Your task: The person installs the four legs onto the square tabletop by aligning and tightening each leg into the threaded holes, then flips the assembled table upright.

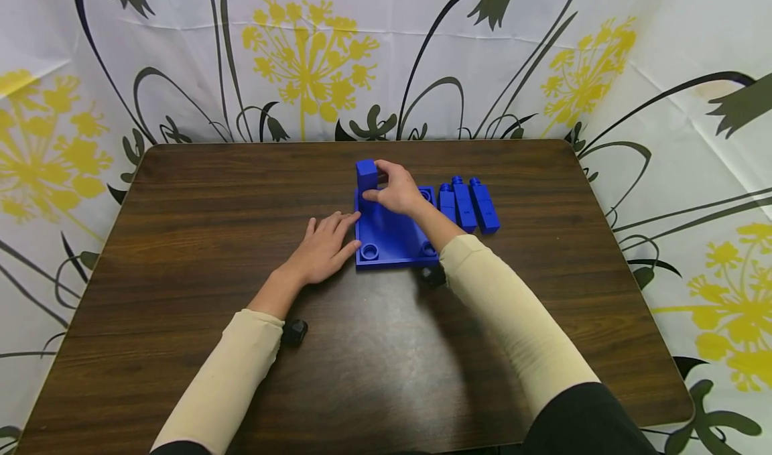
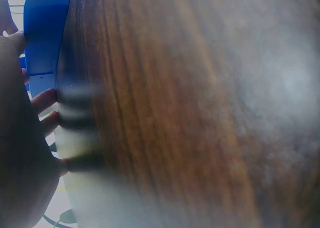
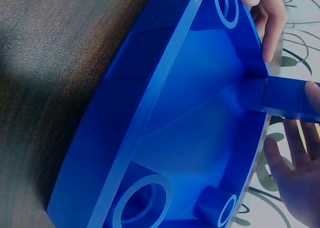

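A square blue tabletop (image 1: 395, 230) lies with its rimmed, hollow side up, round sockets at its corners. At its far left corner a blue square leg (image 1: 366, 175) stands upright. My right hand (image 1: 395, 188) holds this leg between thumb and fingers; in the right wrist view the thumb lies on the leg (image 3: 284, 96) and the other fingers extend behind it. My left hand (image 1: 319, 250) is flat and spread, with fingertips and thumb against the tabletop's left rim. In the left wrist view, a blue side (image 2: 45, 22) shows beside its fingers.
Three more blue legs (image 1: 464, 204) lie side by side just right of the tabletop. Everything rests on a brown wooden table (image 1: 211, 200). A white cloth (image 1: 386, 53) with yellow and grey plant prints hangs behind the table and along its sides.
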`<move>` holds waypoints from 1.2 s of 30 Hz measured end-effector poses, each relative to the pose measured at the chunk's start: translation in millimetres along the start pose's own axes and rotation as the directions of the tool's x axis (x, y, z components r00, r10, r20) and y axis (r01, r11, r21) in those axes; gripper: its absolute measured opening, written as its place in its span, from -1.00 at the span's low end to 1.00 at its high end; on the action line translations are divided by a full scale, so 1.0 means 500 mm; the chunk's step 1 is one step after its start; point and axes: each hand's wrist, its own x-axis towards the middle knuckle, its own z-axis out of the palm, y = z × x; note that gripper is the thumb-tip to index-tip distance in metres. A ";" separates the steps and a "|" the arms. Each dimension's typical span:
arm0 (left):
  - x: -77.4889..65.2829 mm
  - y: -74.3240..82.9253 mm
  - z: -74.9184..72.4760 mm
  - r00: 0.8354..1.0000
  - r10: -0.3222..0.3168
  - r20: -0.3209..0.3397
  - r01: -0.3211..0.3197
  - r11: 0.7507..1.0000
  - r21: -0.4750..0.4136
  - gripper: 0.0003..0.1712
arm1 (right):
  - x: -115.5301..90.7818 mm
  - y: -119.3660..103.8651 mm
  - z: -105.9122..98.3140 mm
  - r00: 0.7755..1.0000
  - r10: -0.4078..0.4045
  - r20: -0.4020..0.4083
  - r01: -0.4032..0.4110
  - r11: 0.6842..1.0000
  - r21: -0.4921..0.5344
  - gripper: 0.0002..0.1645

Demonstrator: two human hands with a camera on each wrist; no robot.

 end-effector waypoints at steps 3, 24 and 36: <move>0.000 -0.001 0.001 1.000 0.000 0.000 0.000 1.000 -0.001 -0.25 | -0.001 0.002 0.001 1.000 0.001 -0.006 -0.001 1.000 -0.021 -0.49; -0.002 0.004 -0.002 1.000 -0.010 0.008 0.010 1.000 0.001 -0.24 | -0.003 0.006 -0.001 1.000 -0.008 0.002 0.008 0.999 -0.036 -0.52; -0.002 0.005 -0.003 1.000 -0.009 0.007 0.009 1.000 0.001 -0.25 | -0.005 0.007 -0.001 1.000 0.012 0.025 -0.011 1.000 -0.023 -0.48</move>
